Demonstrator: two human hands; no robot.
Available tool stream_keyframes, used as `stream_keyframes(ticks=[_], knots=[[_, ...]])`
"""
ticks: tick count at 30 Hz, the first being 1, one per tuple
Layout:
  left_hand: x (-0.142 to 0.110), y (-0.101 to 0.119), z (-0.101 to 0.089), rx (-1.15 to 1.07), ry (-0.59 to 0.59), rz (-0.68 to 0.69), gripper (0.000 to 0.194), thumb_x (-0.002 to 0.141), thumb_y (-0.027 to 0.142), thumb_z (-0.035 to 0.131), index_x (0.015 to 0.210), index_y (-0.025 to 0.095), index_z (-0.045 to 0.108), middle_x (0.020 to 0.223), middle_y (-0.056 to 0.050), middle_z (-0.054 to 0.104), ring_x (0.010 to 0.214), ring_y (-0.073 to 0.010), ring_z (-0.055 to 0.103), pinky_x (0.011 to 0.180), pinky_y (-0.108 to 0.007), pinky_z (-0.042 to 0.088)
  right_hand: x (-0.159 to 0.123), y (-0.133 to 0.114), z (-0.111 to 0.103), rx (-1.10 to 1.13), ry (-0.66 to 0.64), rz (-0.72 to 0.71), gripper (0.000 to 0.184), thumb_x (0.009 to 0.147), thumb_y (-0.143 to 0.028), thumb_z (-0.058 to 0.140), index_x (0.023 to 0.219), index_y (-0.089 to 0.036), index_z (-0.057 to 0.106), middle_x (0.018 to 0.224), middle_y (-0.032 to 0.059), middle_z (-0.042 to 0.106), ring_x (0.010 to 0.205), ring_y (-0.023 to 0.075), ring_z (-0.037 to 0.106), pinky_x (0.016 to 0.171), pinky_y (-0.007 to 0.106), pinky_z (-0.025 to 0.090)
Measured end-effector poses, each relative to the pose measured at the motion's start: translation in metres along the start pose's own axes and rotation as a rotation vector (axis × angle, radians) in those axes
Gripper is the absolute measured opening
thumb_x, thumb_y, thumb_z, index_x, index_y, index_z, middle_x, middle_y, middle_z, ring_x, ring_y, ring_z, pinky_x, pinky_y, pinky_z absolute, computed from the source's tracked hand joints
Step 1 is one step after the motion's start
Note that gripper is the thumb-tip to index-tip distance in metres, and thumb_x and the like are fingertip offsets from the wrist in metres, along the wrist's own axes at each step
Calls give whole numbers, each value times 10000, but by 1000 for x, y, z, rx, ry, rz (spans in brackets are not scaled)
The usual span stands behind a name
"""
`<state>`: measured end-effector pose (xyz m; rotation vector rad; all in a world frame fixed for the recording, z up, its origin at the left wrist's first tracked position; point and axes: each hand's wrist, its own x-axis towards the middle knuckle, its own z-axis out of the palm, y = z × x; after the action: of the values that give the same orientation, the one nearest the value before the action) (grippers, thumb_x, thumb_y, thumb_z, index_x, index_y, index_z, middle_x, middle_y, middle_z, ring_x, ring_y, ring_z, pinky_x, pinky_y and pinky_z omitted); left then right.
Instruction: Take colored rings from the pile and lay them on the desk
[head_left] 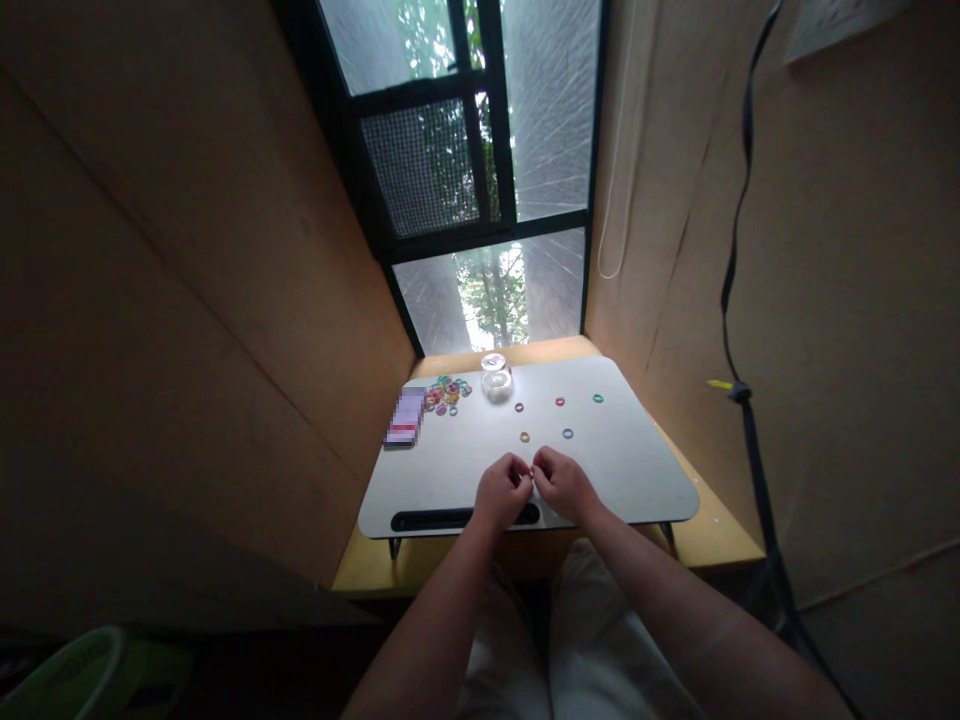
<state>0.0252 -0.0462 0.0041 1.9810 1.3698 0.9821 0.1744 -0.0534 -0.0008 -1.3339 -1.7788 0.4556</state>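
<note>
My left hand (505, 492) and my right hand (562, 486) meet over the front part of a white folding table (442, 475). Both are closed, their fingertips pinched together. Whatever they hold between them is too small and too covered to name. Just beyond my hands lie several small rings that look like hair ties: a yellowish one (524, 437), a blue one (568, 433), a dark purple one (519, 407), a red one (560, 401) and a green one (598, 398). A pile of mixed coloured hair ties (448, 393) sits at the back left.
A clear round jar (496, 387) stands at the table's back, with a round lid (493, 362) behind it. A blurred-out flat object (406, 416) lies at the left edge. The black slot (431, 520) runs along the front. Walls flank both sides; a black cable (739, 300) hangs right.
</note>
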Motion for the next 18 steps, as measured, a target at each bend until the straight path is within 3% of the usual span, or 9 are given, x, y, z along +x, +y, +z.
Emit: stream_keyframes(ticks=[18], knots=[[-1, 0, 0, -1, 0, 2, 95, 758, 276, 542, 757, 183, 556, 610, 44, 531, 543, -82, 454, 542, -215, 320, 0, -1, 0, -4, -1, -6, 87, 803, -227, 474, 723, -199, 495, 627, -17, 530, 574, 120, 470, 553, 228, 322]])
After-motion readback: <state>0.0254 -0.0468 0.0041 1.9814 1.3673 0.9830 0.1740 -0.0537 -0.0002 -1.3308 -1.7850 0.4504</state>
